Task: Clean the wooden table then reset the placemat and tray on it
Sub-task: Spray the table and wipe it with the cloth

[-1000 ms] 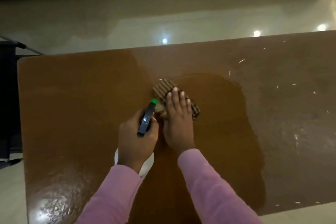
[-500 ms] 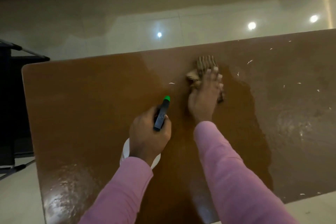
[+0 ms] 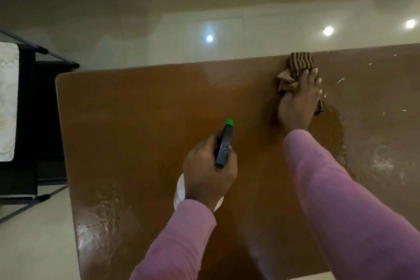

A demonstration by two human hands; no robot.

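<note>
The brown wooden table [image 3: 136, 120] fills most of the view. My right hand [image 3: 297, 102] presses flat on a striped brown cloth [image 3: 300, 63] at the table's far edge. Above the table's middle, my left hand [image 3: 206, 173] grips a white spray bottle [image 3: 223, 143] with a grey head and a green nozzle pointing away from me. Both arms wear pink sleeves. A wiped, darker patch lies under my right arm.
Small white specks [image 3: 341, 80] and a dull smear [image 3: 384, 163] lie on the table's right part. A black metal rack [image 3: 34, 102] with a pale patterned mat [image 3: 8, 102] draped on it stands left of the table. Glossy floor tiles lie beyond.
My right hand has slid the cloth away from me and to the right, from the table's middle to its far edge. The left hand with the bottle has stayed roughly where it was.
</note>
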